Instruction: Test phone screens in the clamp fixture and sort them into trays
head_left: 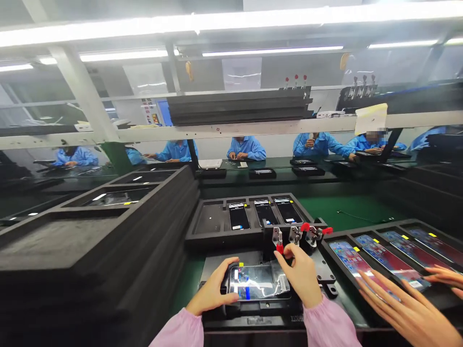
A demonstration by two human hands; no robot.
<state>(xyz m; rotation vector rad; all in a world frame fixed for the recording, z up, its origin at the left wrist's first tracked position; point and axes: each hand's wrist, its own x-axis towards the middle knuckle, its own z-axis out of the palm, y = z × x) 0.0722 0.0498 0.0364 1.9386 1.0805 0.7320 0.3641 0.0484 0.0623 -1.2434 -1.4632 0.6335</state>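
A phone (258, 283) with a crinkled clear film on its screen lies in a black fixture (253, 318) in front of me. My left hand (213, 289) grips the phone's left edge, thumb below and fingers curled over the top corner. My right hand (300, 274) rests at the phone's right end, its fingers reaching up to the red-tipped toggle clamps (294, 235) at the fixture's back. Whether those fingers hold a clamp lever is unclear.
A tall stack of black foam trays (90, 250) stands at the left. A black tray (224, 226) behind the fixture holds three phones. Another person's hands (412, 303) lie on a phone tray (383, 260) at the right. Workers in blue sit across the green bench (347, 202).
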